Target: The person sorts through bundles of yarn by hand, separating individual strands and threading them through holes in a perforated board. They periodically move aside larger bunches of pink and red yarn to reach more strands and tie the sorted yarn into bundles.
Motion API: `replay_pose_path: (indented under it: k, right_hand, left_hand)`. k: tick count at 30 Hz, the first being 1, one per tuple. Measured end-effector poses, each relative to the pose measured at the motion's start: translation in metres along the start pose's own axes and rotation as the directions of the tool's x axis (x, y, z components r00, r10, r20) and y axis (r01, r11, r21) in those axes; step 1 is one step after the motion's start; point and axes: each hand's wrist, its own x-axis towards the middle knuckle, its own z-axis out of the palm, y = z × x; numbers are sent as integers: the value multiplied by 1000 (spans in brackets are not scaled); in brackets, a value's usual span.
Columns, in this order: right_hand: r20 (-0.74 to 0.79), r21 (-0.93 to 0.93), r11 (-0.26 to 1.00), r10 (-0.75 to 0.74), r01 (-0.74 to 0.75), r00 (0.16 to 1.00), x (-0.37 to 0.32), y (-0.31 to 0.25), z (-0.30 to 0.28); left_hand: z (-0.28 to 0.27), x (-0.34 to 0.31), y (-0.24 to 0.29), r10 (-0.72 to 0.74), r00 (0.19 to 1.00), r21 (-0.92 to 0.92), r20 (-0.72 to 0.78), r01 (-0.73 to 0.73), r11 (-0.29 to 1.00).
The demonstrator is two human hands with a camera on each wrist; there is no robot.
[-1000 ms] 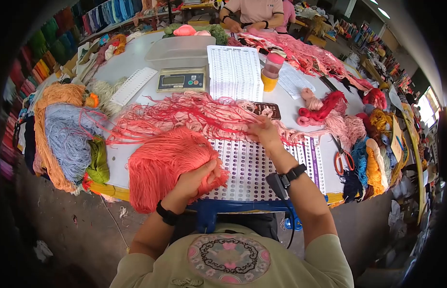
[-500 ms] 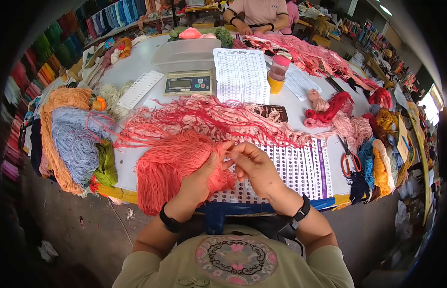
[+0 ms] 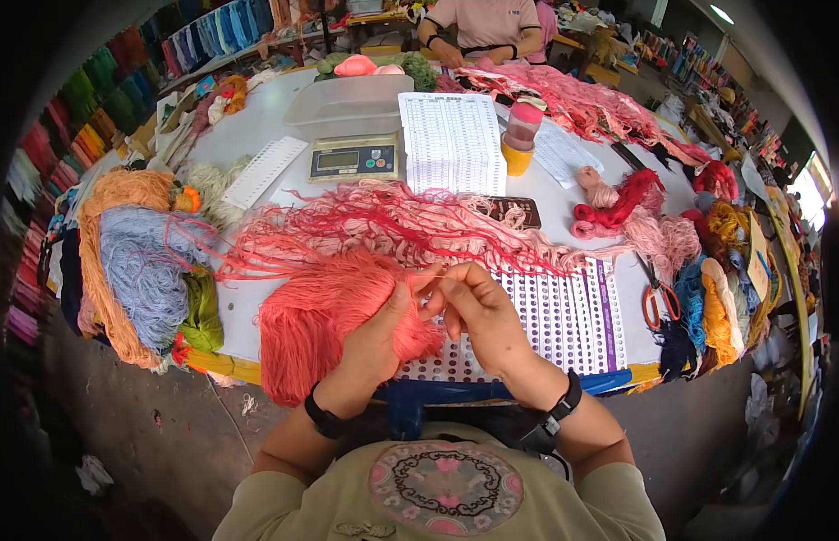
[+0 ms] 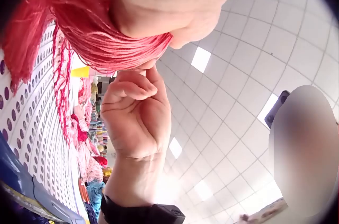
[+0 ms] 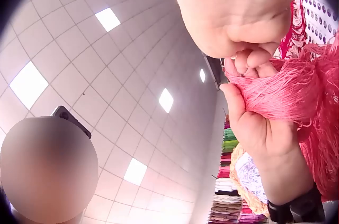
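A thick coral skein of thread (image 3: 311, 311) hangs over the table's front edge, gripped near its right end by my left hand (image 3: 376, 341). In the right wrist view, the left thumb lies along the gathered strands (image 5: 286, 92). My right hand (image 3: 491, 326) meets the left fingertips there, its thumb and curled fingers pinched together at the thread. In the left wrist view, the right fingers (image 4: 130, 89) sit right at the skein's underside. The exact strand they pinch is hidden. Behind the hands lies a long pile of pink and red threads (image 3: 347, 221).
White punched cards (image 3: 554, 316) lie under and right of the hands. Farther back are a digital scale (image 3: 354, 160), a plastic tub (image 3: 343, 104), a printed sheet (image 3: 453, 144) and a jar (image 3: 524, 126). Orange-handled scissors (image 3: 661, 307) lie right; blue yarn (image 3: 144, 261) lies left. Another person sits opposite.
My right hand has left the pink and red thread pile and come to the skein's end beside my left hand. Over the last half second both hands have barely moved.
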Motion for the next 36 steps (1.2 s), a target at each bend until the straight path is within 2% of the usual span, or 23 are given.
replay_pose_path:
  k: [1,3,6,10,12,16,18,19,21,24,28,30,34,36]
  right_hand:
    - [-1,0,1000,0,0,1000,1,4,2]
    - [34,-234,957,-166,169,986,3,12,9]
    - [38,-226,949,-217,220,975,3,15,7]
    - [58,-153,967,-195,202,979,-1,8,9]
    - [-11,-111,990,-90,88,996,-5,3,13]
    - [-14,-26,993,-114,113,993,-2,7,9]
    - [7,21,996,-87,87,996,-2,7,2]
    - [6,21,996,-88,88,996,-1,7,3]
    - [-5,-212,969,-135,131,991,-1,6,7]
    - [39,-318,923,-217,218,975,0,9,10]
    - [19,-306,926,-226,221,974,-1,9,12]
    - [-6,-259,956,-149,142,989,-5,2,15]
    - [-2,-202,971,-134,131,991,-6,2,13]
    - [-35,-81,992,-101,98,994,-8,-2,17]
  left_hand:
    - [1,0,-1,0,1000,0,1,0,1000]
    - [4,1,-3,93,995,169,38,-98,981]
    - [9,-1,-3,158,987,273,27,-159,949]
    - [4,-2,-2,169,985,133,-25,-164,977]
    - [5,-2,-1,135,989,73,-67,-130,989]
    - [6,-2,-1,142,987,98,-79,-134,986]
    - [4,-3,-1,107,991,55,-86,-103,993]
    - [5,-3,0,106,991,55,-85,-102,993]
    - [6,-2,3,76,994,33,-75,-73,997]
    - [11,0,1,89,995,69,-42,-86,994]
    - [6,-1,0,163,987,152,-11,-159,975]
    - [4,-2,0,152,988,88,-43,-147,985]
    - [3,-1,-1,121,991,18,-58,-120,993]
    - [4,-1,1,146,988,21,-50,-145,989]
